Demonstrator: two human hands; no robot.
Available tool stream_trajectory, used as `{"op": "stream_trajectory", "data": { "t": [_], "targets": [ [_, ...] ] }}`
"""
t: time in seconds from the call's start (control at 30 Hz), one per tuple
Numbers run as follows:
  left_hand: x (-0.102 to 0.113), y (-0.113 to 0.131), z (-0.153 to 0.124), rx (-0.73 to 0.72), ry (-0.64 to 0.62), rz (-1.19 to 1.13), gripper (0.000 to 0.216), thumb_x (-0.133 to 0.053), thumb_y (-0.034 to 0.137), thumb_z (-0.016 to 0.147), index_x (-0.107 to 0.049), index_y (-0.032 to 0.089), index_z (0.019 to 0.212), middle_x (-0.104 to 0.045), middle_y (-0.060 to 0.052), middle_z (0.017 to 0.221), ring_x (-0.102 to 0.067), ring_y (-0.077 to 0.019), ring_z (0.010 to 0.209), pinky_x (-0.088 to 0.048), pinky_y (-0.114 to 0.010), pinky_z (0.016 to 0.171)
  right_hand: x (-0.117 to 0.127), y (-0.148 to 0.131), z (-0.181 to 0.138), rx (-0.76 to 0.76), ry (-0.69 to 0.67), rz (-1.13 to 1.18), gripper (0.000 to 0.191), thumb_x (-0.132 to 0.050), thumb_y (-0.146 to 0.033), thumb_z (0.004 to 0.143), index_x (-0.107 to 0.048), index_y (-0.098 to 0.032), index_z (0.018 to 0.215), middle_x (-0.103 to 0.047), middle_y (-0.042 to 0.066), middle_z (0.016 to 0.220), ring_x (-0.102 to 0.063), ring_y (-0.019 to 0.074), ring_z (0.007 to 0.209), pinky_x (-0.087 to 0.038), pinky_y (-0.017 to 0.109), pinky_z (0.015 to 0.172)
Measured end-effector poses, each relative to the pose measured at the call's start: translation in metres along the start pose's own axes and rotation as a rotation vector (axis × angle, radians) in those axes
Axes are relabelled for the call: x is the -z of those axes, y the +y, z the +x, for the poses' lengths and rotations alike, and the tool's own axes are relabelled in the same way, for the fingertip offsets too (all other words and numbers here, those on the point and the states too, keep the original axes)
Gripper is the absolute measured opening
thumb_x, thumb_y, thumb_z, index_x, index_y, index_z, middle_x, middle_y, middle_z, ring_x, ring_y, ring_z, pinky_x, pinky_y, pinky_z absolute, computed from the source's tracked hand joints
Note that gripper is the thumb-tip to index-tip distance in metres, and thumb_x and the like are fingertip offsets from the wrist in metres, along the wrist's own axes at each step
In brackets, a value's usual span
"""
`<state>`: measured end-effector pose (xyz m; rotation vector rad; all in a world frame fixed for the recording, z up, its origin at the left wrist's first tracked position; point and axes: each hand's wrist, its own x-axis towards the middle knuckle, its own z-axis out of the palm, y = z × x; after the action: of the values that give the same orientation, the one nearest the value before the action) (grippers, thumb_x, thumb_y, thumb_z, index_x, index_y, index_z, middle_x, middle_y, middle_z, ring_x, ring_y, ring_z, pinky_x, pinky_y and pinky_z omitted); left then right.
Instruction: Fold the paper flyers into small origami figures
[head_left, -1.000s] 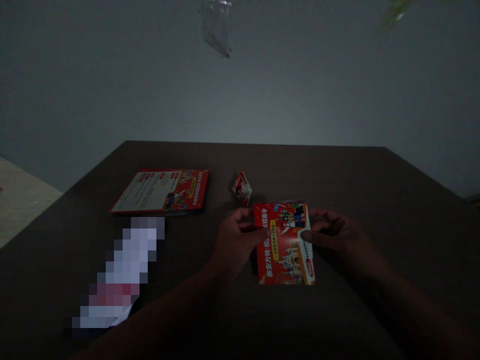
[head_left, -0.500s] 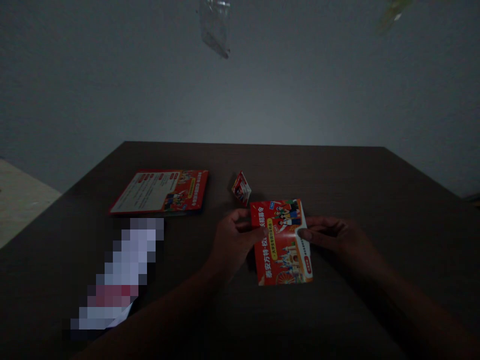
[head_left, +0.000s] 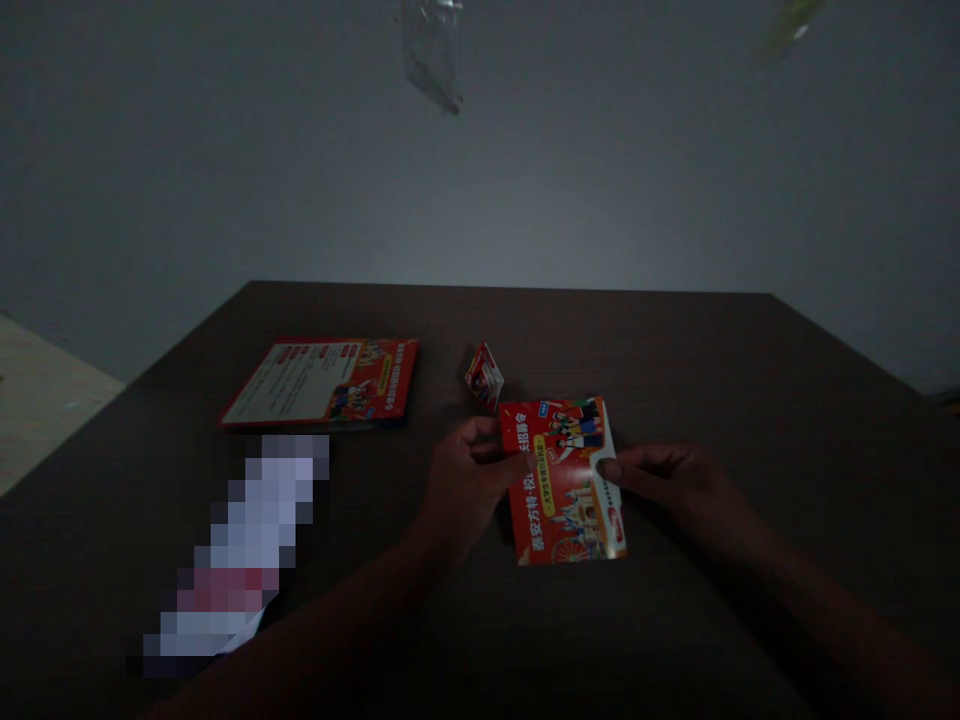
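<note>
A red printed leaflet (head_left: 566, 520), with cartoon people and a castle on its face, is held between my two hands above the dark table. My left hand (head_left: 469, 490) pinches its left edge, thumb on top and fingers behind. At the opposite edge, my right hand (head_left: 671, 480) grips it with the thumb over a white strip; its fingers are partly hidden underneath. The leaflet looks folded, with a slight bend catching light near the middle. Just beyond the left hand stands a small folded paper piece (head_left: 484, 378) in red and white.
A stack of similar red and white leaflets (head_left: 292, 385) lies at the left of the dark table (head_left: 637, 340). Nearer me is a long pixelated object (head_left: 240, 540). A clear plastic bag (head_left: 433, 55) hangs against the grey wall (head_left: 600, 180).
The leaflet's near edge has tipped up slightly, and the right hand's fingers have shifted a little at its right edge. The left hand keeps its hold.
</note>
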<state>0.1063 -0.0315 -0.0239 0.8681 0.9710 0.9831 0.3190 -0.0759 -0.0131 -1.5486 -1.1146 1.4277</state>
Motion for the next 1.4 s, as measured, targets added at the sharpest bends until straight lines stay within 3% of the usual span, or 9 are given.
{"op": "stream_trajectory", "data": {
  "t": [0.43, 0.87, 1.1, 1.4],
  "targets": [
    [0.0018, 0.0022, -0.0007, 0.010, 0.020, 0.006, 0.038, -0.078, 0.017, 0.062, -0.058, 0.014, 0.095, -0.073, -0.010, 0.093, -0.070, -0.0257, 0.080, -0.056, -0.043, 0.075, -0.0002, -0.0028, -0.0024, 0.013, -0.072, 0.030, 0.021, -0.070, -0.040, 0.075, -0.075, -0.021, 0.081, -0.075, 0.005, 0.080, -0.069, 0.0207, 0.072, -0.054, 0.032, 0.065],
    [0.0001, 0.0034, -0.0010, 0.014, 0.051, 0.048, 0.036, -0.078, 0.018, 0.061, -0.058, 0.015, 0.091, -0.073, -0.008, 0.089, -0.071, -0.0236, 0.075, -0.058, -0.035, 0.067, 0.0006, -0.0018, -0.0027, 0.041, -0.006, -0.051, 0.023, -0.069, -0.042, 0.074, -0.075, -0.019, 0.071, -0.075, 0.006, 0.074, -0.067, 0.0188, 0.063, -0.051, 0.028, 0.055],
    [-0.0007, 0.0044, -0.0019, 0.016, 0.076, -0.034, 0.040, -0.079, 0.015, 0.059, -0.057, 0.015, 0.093, -0.074, -0.008, 0.087, -0.071, -0.0236, 0.074, -0.057, -0.036, 0.068, 0.0003, -0.0019, -0.0024, 0.028, -0.086, -0.024, 0.022, -0.067, -0.041, 0.077, -0.076, -0.022, 0.080, -0.074, 0.005, 0.076, -0.067, 0.0179, 0.067, -0.051, 0.027, 0.057],
    [-0.0023, 0.0060, -0.0033, 0.011, 0.104, -0.009, 0.036, -0.077, 0.012, 0.062, -0.057, 0.015, 0.091, -0.074, -0.006, 0.084, -0.071, -0.0205, 0.069, -0.057, -0.032, 0.063, 0.0012, -0.0019, -0.0042, 0.050, -0.077, -0.089, 0.022, -0.067, -0.041, 0.076, -0.074, -0.021, 0.068, -0.073, 0.003, 0.069, -0.064, 0.0160, 0.061, -0.048, 0.026, 0.053]
  ]
}}
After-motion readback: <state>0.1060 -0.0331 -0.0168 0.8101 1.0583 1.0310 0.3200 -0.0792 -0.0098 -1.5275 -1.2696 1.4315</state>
